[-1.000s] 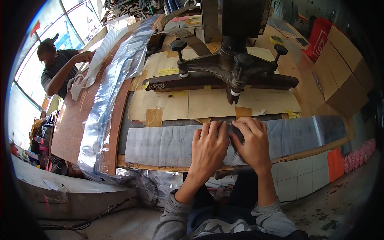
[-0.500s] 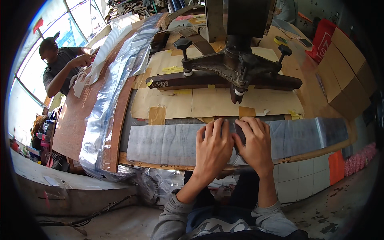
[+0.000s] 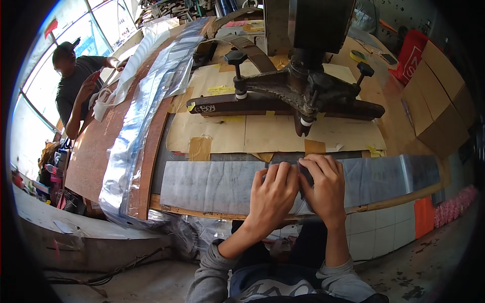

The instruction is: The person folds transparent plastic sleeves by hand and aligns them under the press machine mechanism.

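A long greyish translucent sheet [image 3: 212,183] lies along the near edge of the table in front of me. My left hand [image 3: 275,193] rests on its middle, fingers bent together over the far edge. Close beside it, my right hand [image 3: 326,189] curls its fingers over the same edge, thumb pointing toward the left hand. Between the two hands a small dark patch shows; whether it is a fold of the sheet or a separate piece I cannot tell. Both sets of fingertips are partly hidden.
Beyond the sheet, a heavy dark metal press head [image 3: 303,86] with a crossbar stands over tan card [image 3: 207,132]. Clear plastic film [image 3: 146,101] runs along a brown board [image 3: 96,151] at left, where another person [image 3: 76,86] handles white material. A cardboard box [image 3: 439,106] stands at right.
My view has shifted slightly, and my hands stay close together at the sheet's far edge. The other person's hands have moved apart, one now lower with something red in it.
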Motion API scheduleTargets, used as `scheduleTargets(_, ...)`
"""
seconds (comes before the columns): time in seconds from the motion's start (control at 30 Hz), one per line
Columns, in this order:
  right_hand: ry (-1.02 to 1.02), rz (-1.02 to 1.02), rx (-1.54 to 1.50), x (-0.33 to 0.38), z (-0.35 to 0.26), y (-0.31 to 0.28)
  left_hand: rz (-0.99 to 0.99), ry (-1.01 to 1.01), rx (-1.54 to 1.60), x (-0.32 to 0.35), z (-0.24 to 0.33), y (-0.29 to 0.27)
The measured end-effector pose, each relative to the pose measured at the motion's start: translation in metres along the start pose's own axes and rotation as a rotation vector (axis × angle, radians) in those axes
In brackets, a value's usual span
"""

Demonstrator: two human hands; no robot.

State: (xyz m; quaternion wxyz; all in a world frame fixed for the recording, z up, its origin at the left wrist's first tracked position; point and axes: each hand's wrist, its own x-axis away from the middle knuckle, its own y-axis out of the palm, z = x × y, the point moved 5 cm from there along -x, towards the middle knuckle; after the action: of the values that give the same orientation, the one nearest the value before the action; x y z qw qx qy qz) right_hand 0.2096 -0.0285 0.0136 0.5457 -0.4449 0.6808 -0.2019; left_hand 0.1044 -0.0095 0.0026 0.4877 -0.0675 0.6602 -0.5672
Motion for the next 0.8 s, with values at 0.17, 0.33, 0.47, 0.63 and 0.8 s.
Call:
scheduleTargets(0.17,0.012,0.000,-0.002,0.003,0.003,0.002,-0.135,-0.212,-0.014,0.009,-0.058,-0.033)
scheduleTargets(0.33,0.023,0.013,0.001,0.005,0.005,0.002,-0.182,-0.362,-0.203,0.035,-0.130,-0.061)
scheduleTargets(0.47,0.013,0.022,-0.010,0.002,0.004,0.001,-0.071,-0.321,-0.219,0.050,-0.146,-0.069)
scheduleTargets(0.63,0.019,0.021,-0.016,0.003,0.005,0.002,0.007,-0.306,-0.310,0.051,-0.142,-0.067)
scheduleTargets(0.8,0.020,0.023,-0.019,0.003,0.005,0.002,-0.020,-0.286,-0.349,0.046,-0.141,-0.066)
